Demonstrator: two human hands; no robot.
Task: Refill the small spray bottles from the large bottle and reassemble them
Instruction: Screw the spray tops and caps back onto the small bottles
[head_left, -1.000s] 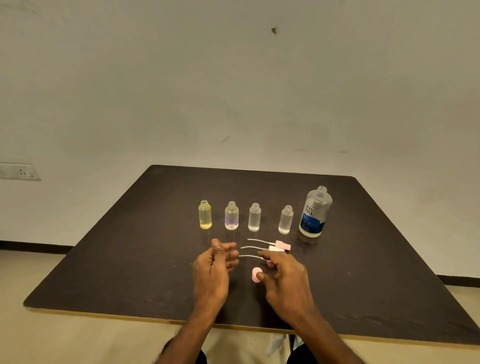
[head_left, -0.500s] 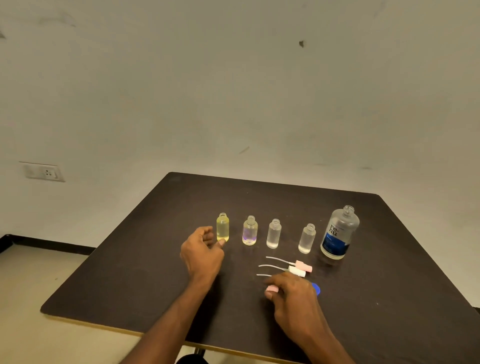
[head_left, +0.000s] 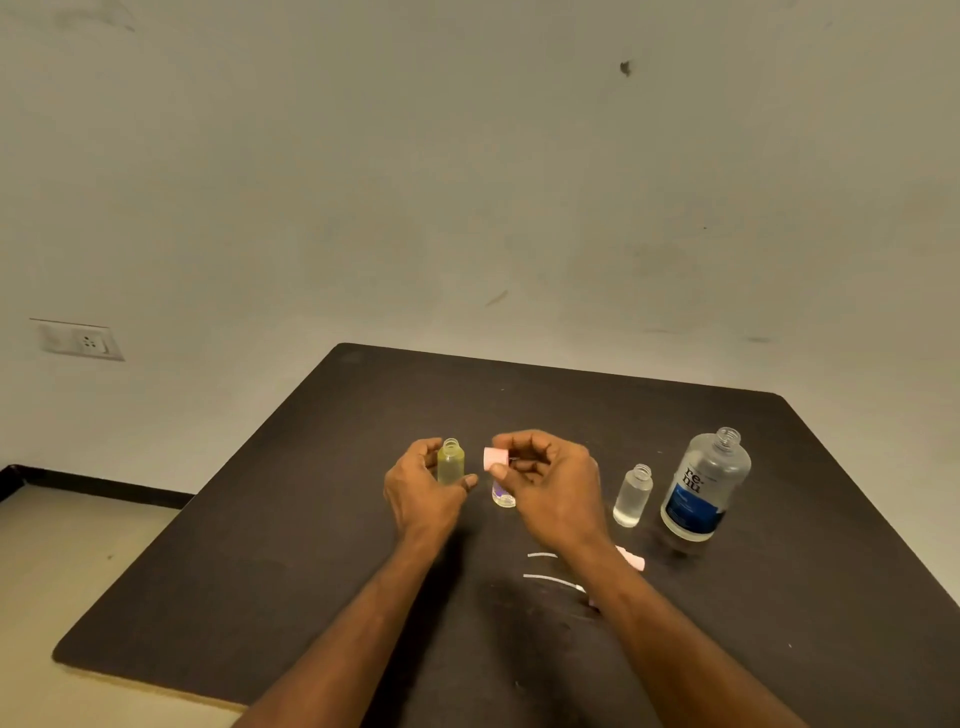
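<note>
My left hand (head_left: 423, 491) grips the small yellow bottle (head_left: 450, 461), which stands upright and uncapped on the dark table (head_left: 291, 519). My right hand (head_left: 545, 483) pinches a pink spray head (head_left: 495, 458) just right of that bottle's mouth. Below it the purple-tinted small bottle (head_left: 503, 495) is partly hidden by my right hand. A clear small bottle (head_left: 632, 494) stands open to the right, beside the large uncapped bottle (head_left: 704, 486) with a blue label. A third clear small bottle is hidden behind my right hand.
Two loose spray heads with white dip tubes (head_left: 550, 578) lie on the table under my right forearm, one pink tip (head_left: 632, 558) showing. A wall socket (head_left: 85, 341) sits at the left. The table's near-left edge drops to the floor.
My left hand closed around the yellow bottle. My right hand lifted off the table with a pink spray head and carried it up and left to the bottle's mouth.
</note>
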